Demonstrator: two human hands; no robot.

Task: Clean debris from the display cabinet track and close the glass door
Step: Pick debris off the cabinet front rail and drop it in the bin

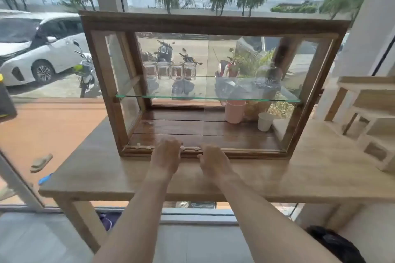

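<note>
Both hands hover at the cabinet's front track (pixel 162 149): left hand (pixel 165 156) and right hand (pixel 213 159), fingers curled, grip unclear. Pale debris (pixel 139 146) looks light, crumbly; pinch it up near the left corner.

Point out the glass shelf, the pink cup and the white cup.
glass shelf (pixel 205 98), head view, on its green front edge.
pink cup (pixel 234 112), head view, middle of its side.
white cup (pixel 265 122), head view, middle of its side.
</note>
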